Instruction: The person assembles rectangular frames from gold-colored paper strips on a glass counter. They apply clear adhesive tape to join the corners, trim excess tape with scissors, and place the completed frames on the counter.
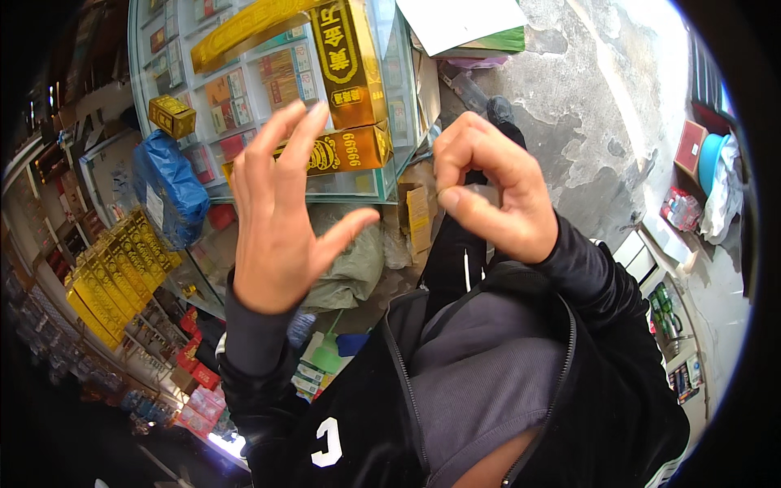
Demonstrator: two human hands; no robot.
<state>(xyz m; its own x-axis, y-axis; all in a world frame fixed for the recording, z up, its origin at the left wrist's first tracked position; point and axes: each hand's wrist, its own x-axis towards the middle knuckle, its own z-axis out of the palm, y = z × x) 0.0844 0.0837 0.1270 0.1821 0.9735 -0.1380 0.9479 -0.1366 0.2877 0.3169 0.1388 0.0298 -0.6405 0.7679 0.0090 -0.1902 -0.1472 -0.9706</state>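
Hanging spread and empty, the left hand (277, 220) partly covers a lying gold-and-black carton (348, 152) beyond its fingers; the right hand (492, 191) curls, anything pinched there unclear.

Boxes (350, 65) lie on the table (358, 186), upper centre; paper (464, 20) lies right of them, a bag (172, 187) left, cartons (122, 276) below the bag.

Lower gold box (362, 148) partly out of sight (behind the left hand (277, 215))
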